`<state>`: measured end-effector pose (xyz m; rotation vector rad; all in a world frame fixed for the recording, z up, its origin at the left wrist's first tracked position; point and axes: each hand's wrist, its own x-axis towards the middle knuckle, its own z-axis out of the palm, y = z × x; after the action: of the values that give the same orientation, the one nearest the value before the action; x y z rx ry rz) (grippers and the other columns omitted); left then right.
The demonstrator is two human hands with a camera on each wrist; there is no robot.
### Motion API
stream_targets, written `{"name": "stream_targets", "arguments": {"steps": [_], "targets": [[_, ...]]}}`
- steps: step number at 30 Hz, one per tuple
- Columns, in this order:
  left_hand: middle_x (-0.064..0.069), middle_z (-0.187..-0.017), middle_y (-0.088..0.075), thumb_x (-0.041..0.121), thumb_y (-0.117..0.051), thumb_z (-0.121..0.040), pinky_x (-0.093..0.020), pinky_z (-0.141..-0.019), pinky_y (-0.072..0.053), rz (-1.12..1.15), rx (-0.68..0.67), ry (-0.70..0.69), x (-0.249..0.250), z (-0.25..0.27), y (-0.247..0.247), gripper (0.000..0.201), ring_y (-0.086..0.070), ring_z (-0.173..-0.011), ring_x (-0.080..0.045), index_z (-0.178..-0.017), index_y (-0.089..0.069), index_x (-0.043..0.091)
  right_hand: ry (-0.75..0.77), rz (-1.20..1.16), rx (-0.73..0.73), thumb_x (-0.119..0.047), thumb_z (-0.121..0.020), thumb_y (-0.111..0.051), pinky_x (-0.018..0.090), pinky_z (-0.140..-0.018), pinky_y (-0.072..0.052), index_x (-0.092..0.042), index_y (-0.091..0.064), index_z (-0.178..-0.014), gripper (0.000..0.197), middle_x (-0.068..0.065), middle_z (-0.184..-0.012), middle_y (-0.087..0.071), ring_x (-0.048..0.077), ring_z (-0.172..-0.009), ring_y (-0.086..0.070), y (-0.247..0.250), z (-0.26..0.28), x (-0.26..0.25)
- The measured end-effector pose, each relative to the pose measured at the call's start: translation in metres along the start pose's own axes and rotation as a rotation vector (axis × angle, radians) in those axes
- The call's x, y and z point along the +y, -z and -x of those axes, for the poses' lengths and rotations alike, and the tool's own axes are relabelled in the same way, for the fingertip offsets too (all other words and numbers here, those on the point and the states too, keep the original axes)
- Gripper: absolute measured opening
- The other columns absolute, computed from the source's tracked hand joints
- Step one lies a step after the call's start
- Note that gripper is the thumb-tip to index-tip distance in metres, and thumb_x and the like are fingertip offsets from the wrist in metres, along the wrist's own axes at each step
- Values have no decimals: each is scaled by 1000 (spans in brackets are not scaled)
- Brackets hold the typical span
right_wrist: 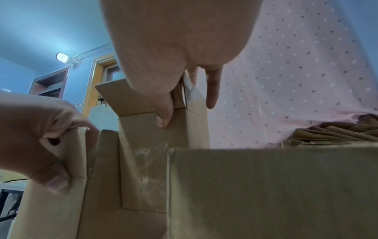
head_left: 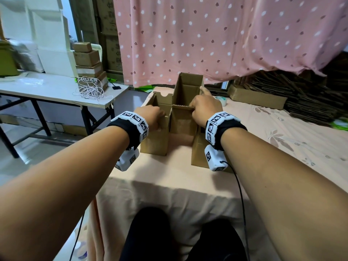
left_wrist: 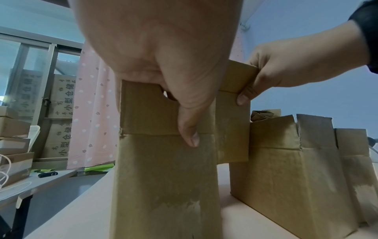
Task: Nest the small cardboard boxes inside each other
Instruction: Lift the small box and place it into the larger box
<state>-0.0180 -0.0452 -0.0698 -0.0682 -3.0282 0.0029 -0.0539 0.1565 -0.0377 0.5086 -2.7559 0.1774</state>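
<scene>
Presently, the left hand (head_left: 150, 114) is clamped over the top rim of the left box (head_left: 155, 136), thumb laid down its near face and fingers hooked inside. The right hand (head_left: 204, 108) pinches the upper flap of the middle box (head_left: 181, 121), thumb outside, one finger held straight and free. In the left wrist view the middle box is seen lifted clear of the tabletop (head_left: 169, 185), its base hanging just beside the left box. A third, wider box (head_left: 197, 149) stands at the right, flaps up, close under the right wrist.

Nesting is judged barely begun: no box is seen seated inside another. The lifted box is judged to be the next one placed; whether it will fit the left box cannot be told.

Raised flaps crowd all three mouths. Open cloth is left in front; the tabletop's left edge runs close to the left box
</scene>
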Motion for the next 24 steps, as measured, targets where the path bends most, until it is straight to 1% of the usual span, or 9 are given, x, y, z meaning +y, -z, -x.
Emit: {"name": "stream_targets", "arguments": {"steps": [2,4,7,9,12,15,17,21,24], "targets": [[-6,-116,-71,29,-80,-89,-39,-81,-53,11,-2,-2,0,-1,0,37,-66,-112,-31,-123,-69,19,-9,6,22,-6,-80,-60,34,-83,-50,-30,-79,-99,36,6,-166,-19,26,-129,-56,8,0,-2],[-6,-116,-72,29,-81,-88,-39,-83,-55,17,-6,-1,0,-2,0,38,-66,-112,-31,-123,-70,20,-8,19,42,-5,-82,-60,35,-83,-50,-29,-78,-102,36,7,-166,-18,29,-124,-59,15,1,-4],[-6,-117,-72,28,-81,-88,-37,-80,-52,34,-10,2,0,-3,0,39,-66,-112,-32,-125,-70,21,34,50,78,-3,-85,-60,40,-93,-50,-25,-77,-112,39,8,-165,-23,27,-139,-45,25,3,-8],[-6,-119,-72,29,-80,-89,-37,-81,-51,38,-6,3,-1,-3,0,42,-66,-114,-32,-129,-69,22,58,60,103,-2,-84,-59,42,-92,-50,-22,-76,-112,38,10,-165,-22,27,-140,-45,32,5,-11],[-6,-123,-71,30,-80,-89,-40,-88,-55,32,-3,5,-1,-4,0,48,-65,-118,-32,-135,-66,24,69,67,118,-3,-87,-61,42,-94,-50,-20,-75,-114,35,9,-165,-22,26,-140,-44,41,5,-17],[-5,-125,-71,29,-79,-90,-40,-90,-54,38,-4,10,-1,-5,-1,50,-65,-119,-31,-137,-65,25,49,55,145,-4,-88,-64,42,-94,-51,-19,-75,-111,30,8,-165,-20,28,-126,-57,50,5,-24],[-5,-127,-71,29,-79,-90,-39,-89,-54,35,-5,12,-1,-5,-1,51,-65,-119,-31,-139,-64,25,54,52,168,-5,-88,-66,41,-93,-51,-18,-76,-110,27,7,-166,-20,28,-121,-60,53,6,-28],[-4,-124,-72,30,-80,-89,-35,-79,-50,31,3,23,-1,-6,-3,47,-66,-117,-30,-133,-67,24,86,115,238,-3,-89,-62,41,-92,-50,-11,-76,-105,22,10,-158,-36,24,-142,-41,60,10,-32],[-4,-124,-72,31,-81,-88,-37,-83,-54,26,-1,24,-1,-6,-2,48,-66,-117,-31,-133,-68,24,107,126,274,-1,-89,-61,43,-94,-51,-7,-76,-105,23,13,-152,-44,24,-144,-38,62,12,-30]]}}
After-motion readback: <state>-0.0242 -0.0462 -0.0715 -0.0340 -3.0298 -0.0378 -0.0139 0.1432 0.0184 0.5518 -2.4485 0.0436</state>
